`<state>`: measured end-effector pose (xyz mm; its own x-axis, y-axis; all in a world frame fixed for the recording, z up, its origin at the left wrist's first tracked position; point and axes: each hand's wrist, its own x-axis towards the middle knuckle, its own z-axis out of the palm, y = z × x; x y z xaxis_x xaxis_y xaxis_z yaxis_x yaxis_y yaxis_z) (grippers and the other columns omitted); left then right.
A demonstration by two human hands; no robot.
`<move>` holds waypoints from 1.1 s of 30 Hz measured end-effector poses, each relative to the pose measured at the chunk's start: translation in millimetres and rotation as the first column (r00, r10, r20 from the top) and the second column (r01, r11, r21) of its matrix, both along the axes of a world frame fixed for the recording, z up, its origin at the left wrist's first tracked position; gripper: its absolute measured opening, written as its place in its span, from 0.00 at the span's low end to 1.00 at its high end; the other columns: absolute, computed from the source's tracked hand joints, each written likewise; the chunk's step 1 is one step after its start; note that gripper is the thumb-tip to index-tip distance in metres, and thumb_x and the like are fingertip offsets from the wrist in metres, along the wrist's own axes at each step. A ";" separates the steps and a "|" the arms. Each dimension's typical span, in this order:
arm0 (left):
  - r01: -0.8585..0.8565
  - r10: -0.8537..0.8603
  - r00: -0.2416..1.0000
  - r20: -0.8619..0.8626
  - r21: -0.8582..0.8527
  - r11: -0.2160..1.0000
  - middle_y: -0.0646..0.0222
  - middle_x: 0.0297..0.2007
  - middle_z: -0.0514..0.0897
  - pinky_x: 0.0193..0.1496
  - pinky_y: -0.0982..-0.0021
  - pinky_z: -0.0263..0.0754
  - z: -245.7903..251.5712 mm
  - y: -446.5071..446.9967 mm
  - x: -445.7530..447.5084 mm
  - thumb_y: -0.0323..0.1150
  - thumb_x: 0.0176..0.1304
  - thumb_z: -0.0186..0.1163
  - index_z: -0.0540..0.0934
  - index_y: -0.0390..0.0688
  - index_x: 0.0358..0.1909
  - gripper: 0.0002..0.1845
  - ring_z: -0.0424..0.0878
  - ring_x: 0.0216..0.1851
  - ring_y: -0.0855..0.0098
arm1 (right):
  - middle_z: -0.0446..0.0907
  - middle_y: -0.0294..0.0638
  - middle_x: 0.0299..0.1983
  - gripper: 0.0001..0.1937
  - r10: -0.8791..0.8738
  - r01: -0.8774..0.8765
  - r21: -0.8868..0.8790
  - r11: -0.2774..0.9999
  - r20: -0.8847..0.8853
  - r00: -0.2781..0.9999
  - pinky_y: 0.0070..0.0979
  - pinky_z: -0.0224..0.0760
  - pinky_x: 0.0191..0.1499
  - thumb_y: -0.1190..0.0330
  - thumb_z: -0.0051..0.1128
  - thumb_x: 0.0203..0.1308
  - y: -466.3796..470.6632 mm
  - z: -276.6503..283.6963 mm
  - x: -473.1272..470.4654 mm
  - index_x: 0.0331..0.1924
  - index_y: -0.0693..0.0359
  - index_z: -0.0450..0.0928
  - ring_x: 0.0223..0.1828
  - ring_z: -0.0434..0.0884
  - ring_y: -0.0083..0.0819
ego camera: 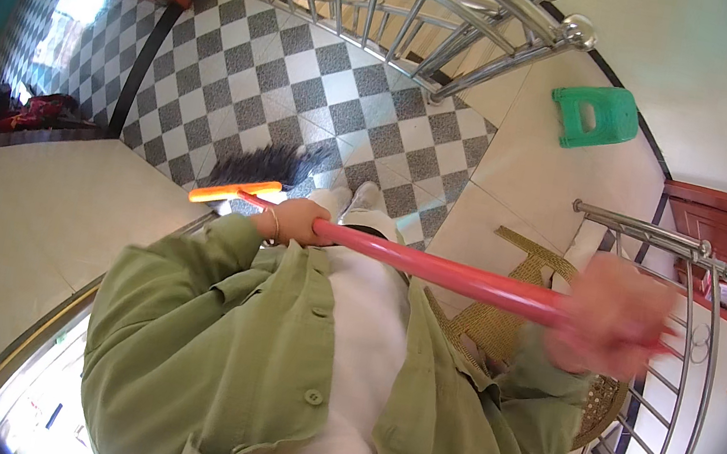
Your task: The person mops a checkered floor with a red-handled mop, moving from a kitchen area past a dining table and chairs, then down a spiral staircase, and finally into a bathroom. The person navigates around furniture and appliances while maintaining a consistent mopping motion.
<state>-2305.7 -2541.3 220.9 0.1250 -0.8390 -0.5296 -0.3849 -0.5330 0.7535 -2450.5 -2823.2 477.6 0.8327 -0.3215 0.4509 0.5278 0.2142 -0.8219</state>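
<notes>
My left hand [297,220], with a bracelet at the wrist, is wrapped around the lower part of a broom's red handle [442,268]. My right hand [614,313] is blurred but closed around the handle's upper end, off to the right. The handle slants across my front. Beyond my left hand are the broom's orange head [233,192] and its dark bristles [266,165], blurred over the checkered tile floor [315,80]. My shoes [365,195] are just right of the bristles.
A green plastic stool [598,118] is by the wall at the upper right. Curved metal railings [370,7] border the stairs ahead. Another metal railing [683,349] and a gold woven chair [499,313] stand at my right. Red cloth [43,108] lies at the far left.
</notes>
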 end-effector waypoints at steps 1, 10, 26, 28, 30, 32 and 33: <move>-0.023 0.027 0.999 0.037 -0.110 0.994 0.61 0.19 0.76 0.29 0.63 0.68 24.5 -6.5 -3.1 0.42 0.43 0.66 0.75 0.43 0.27 0.15 0.76 0.25 0.57 | 0.74 0.35 0.15 0.08 0.094 -0.103 0.050 0.993 0.159 0.983 0.26 0.67 0.18 0.69 0.58 0.51 -1.5 34.9 -11.2 0.27 0.58 0.69 0.14 0.74 0.31; -0.195 0.262 0.948 0.182 -0.318 0.928 0.58 0.16 0.76 0.24 0.61 0.68 12.5 35.0 18.2 0.39 0.40 0.65 0.75 0.43 0.17 0.12 0.75 0.21 0.54 | 0.77 0.36 0.17 0.11 0.169 -0.161 -0.122 0.979 0.062 0.984 0.20 0.71 0.22 0.70 0.61 0.51 -6.7 99.6 12.7 0.26 0.56 0.66 0.17 0.77 0.25; -0.329 0.660 0.590 0.465 -0.608 0.723 0.61 0.18 0.71 0.28 0.62 0.64 -38.9 6.8 77.2 0.33 0.46 0.65 0.69 0.41 0.18 0.14 0.72 0.24 0.56 | 0.72 0.34 0.18 0.09 0.340 -0.335 -0.059 0.940 0.153 0.928 0.29 0.71 0.29 0.74 0.57 0.45 13.9 16.6 -15.0 0.30 0.59 0.67 0.19 0.74 0.31; -0.250 0.552 0.632 0.544 -0.531 0.810 0.61 0.26 0.75 0.38 0.61 0.67 -67.5 -14.0 83.0 0.34 0.45 0.66 0.72 0.42 0.22 0.11 0.73 0.34 0.56 | 0.70 0.34 0.18 0.08 0.055 -0.062 0.139 0.988 0.050 0.997 0.31 0.68 0.33 0.75 0.56 0.44 34.2 -38.4 -37.6 0.27 0.58 0.67 0.20 0.71 0.31; -0.155 0.424 0.663 0.617 -0.441 0.884 0.61 0.31 0.77 0.46 0.61 0.68 -103.6 -34.2 77.1 0.35 0.44 0.67 0.76 0.43 0.28 0.12 0.73 0.40 0.55 | 0.68 0.36 0.20 0.08 -0.057 0.076 0.157 0.985 -0.123 0.991 0.34 0.65 0.40 0.77 0.55 0.45 54.6 -80.9 -52.0 0.25 0.59 0.66 0.24 0.70 0.33; -0.160 0.271 0.725 0.633 -0.229 0.960 0.59 0.39 0.76 0.49 0.61 0.68 -178.2 -42.8 65.5 0.41 0.43 0.68 0.79 0.44 0.31 0.15 0.72 0.45 0.55 | 0.68 0.37 0.21 0.08 -0.031 0.040 0.029 0.999 -0.257 0.966 0.37 0.64 0.43 0.79 0.54 0.43 64.5 -109.3 -60.7 0.23 0.59 0.66 0.26 0.70 0.34; -0.142 0.200 0.746 0.635 -0.142 0.980 0.59 0.39 0.75 0.48 0.60 0.68 -180.5 -59.6 47.8 0.43 0.43 0.67 0.79 0.46 0.31 0.16 0.72 0.44 0.55 | 0.69 0.37 0.22 0.09 -0.035 0.028 -0.025 0.999 -0.344 0.938 0.38 0.64 0.42 0.80 0.54 0.42 65.1 -119.4 -71.1 0.22 0.58 0.66 0.26 0.70 0.35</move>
<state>-2257.8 -2600.9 40.4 0.5568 -0.8052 -0.2039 -0.7014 -0.5873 0.4039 -2521.6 -2758.2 358.2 0.9279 -0.3435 0.1451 0.2180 0.1839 -0.9585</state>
